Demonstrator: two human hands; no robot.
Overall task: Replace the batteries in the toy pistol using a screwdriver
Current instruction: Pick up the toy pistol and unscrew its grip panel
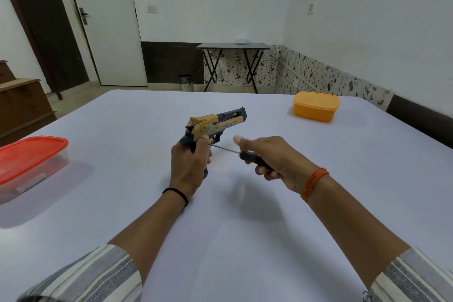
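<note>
Orange tub (315, 106) lidded, red-lidded clear box (29, 167), contents unclear

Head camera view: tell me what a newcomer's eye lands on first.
At the middle of the white table, the left hand grips an upright yellow-and-black toy pistol, while the right hand holds a black-handled screwdriver with its tip at the grip. A red-lidded clear box sits far left, an orange plastic box far right.

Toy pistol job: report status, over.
Left hand grips toy pistol. Right hand holds screwdriver, tip at the grip. Nothing blocking.
</note>
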